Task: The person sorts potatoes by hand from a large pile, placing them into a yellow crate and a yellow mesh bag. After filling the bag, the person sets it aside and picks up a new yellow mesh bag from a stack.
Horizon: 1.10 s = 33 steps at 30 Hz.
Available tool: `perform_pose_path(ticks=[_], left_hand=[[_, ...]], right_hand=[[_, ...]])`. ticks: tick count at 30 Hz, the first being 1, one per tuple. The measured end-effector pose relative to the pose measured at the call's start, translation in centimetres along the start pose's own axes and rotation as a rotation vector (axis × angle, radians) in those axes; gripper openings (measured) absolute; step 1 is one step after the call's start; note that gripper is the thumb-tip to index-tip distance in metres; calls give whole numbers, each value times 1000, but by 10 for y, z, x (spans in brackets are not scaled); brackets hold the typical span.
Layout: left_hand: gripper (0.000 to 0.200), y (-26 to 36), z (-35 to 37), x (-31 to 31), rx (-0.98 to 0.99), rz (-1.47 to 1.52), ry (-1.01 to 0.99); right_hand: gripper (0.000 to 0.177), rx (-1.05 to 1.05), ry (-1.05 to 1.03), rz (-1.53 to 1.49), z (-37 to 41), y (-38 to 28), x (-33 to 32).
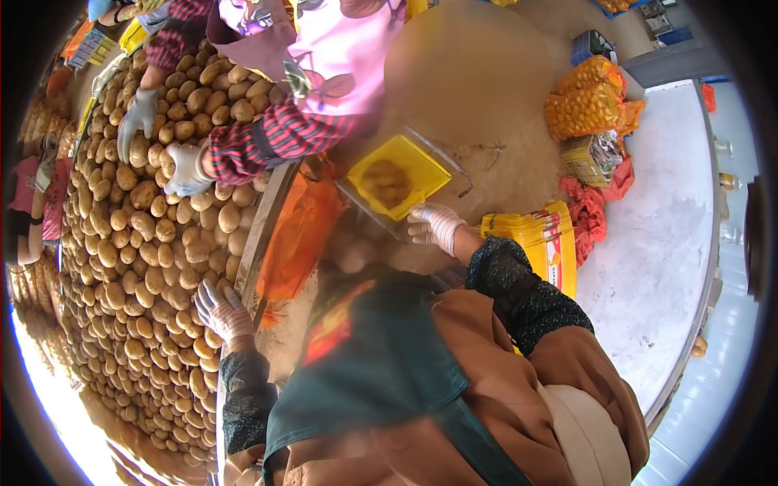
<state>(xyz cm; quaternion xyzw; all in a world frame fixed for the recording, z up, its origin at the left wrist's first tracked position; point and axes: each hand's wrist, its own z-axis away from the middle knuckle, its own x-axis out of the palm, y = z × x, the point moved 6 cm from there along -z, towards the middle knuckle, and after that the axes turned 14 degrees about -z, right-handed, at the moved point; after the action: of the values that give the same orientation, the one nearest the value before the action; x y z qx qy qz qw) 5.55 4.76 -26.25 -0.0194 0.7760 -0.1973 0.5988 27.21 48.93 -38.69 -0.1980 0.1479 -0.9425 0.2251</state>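
My left hand [221, 311], in a pale glove, lies over the near right edge of the potato heap [146, 267]. Its fingers are spread and hold nothing that I can see. At the centre, my right hand [436, 228], gloved too, is beside the lower right rim of a yellow bag [421, 166] held open on a metal frame [442, 154]. Several potatoes [384, 183] lie inside the bag. The fingers of my right hand are bent and slightly apart, with nothing visible in them.
A co-worker's gloved hands [188, 170] touch potatoes at the upper left. Orange mesh [300, 231] hangs by the board edge [263, 235]. Flat yellow bags [531, 235] are stacked right of my hand. Filled orange net bags [582, 101] and a pale surface [656, 243] are farther right.
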Motion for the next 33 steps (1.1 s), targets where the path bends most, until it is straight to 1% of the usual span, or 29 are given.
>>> perform_pose_path(ticks=[3,9,12,13,14,15,16,17,18,19,20,21,22,23,26,27,29,30,31,32,33], left_hand=[[52,3,-1,-3,-17,-14,-23],[43,12,-8,-19,13,13,-19],[40,14,-10,-23,22,2,-32],[39,16,-10,-24,46,-10,32],[39,16,-10,-20,56,-18,32],[43,14,-12,-20,17,13,-115],[43,21,-24,-37,-19,52,-326],[42,21,-17,-44,7,-72,-117],[41,18,-25,-44,-57,43,-303],[40,8,-24,-27,-43,44,-419],[39,6,-16,-32,-35,61,-74],[39,5,-19,-44,-59,109,-109],[40,3,-18,-46,-92,125,-87],[40,0,-19,-49,-106,177,-109],[36,-12,-14,-41,-113,219,-33],[35,-14,-11,-36,-125,238,-8],[28,-18,-6,-31,-120,271,71],[29,-23,-5,-38,-98,327,109],[29,-34,1,-46,-52,407,159],[28,-46,3,-64,-3,486,212],[28,-66,8,-75,-23,508,193]], right_hand=[[30,0,-28,105,6,8,5],[24,16,-60,123,-8,26,5],[29,5,-137,206,-18,30,11],[28,-45,-142,251,-18,27,10],[27,-90,-166,303,-12,21,16],[26,-130,-211,363,-11,19,27],[26,-147,-240,351,-13,18,29],[26,-83,-214,239,-8,19,36],[26,-100,-247,255,-7,18,43],[26,-83,-237,280,-8,17,50],[27,-73,-213,307,-10,18,58],[27,-122,-246,361,-11,21,69],[27,-178,-268,409,-12,20,80],[28,-277,-264,524,6,15,107],[29,-431,-434,653,36,20,180],[29,-434,-472,673,44,26,205],[28,-486,-634,776,58,40,255],[27,-507,-715,824,63,50,279],[24,-593,-793,876,66,62,301],[24,-629,-873,919,73,74,324],[26,-764,-962,1064,93,85,354]])
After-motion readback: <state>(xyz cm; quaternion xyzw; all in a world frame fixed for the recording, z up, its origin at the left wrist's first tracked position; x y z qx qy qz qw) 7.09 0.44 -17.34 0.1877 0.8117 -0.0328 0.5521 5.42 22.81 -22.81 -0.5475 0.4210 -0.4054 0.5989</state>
